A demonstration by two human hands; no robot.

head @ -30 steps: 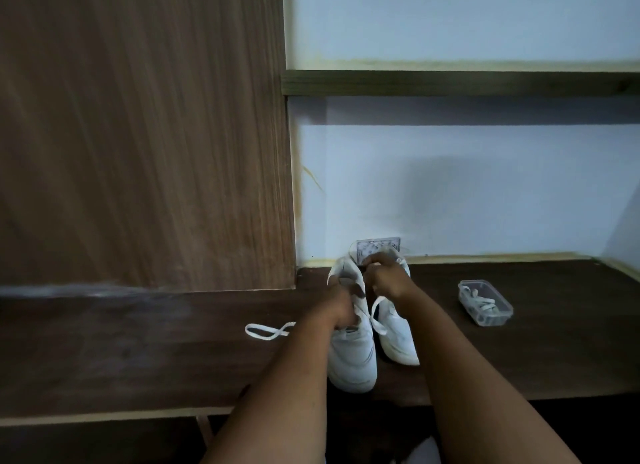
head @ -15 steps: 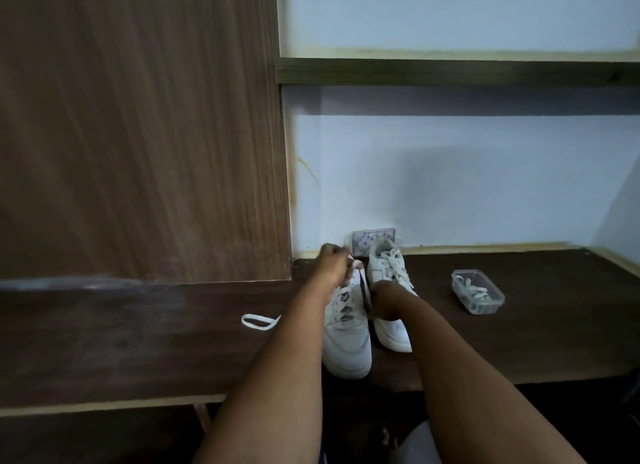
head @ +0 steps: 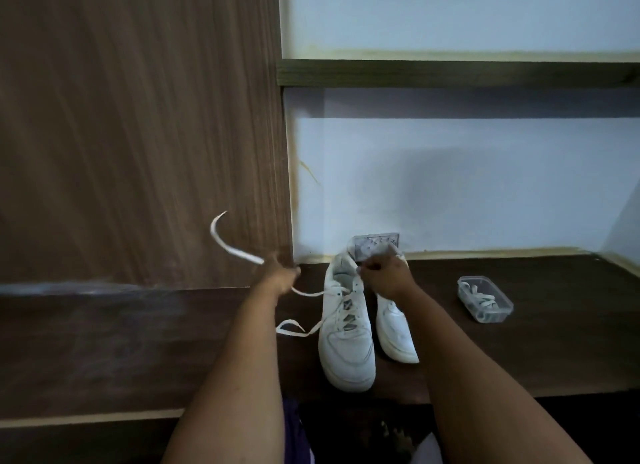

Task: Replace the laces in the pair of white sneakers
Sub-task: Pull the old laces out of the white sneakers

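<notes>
Left hand grips the lace and draws it out sideways from the near sneaker on the desk; right hand pinches the shoe's collar to steady it. Lower eyelets still threaded, so stripping's approx. half done. Second sneaker is beside it, its lacing hidden. Spare laces wait in a plastic tub, well apart, right. Early days imo.

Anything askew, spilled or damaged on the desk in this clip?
Nothing damaged or spilled. The left hand pulls a lace out of the left sneaker, its end whipping through the air; the right hand steadies the collar.
</notes>
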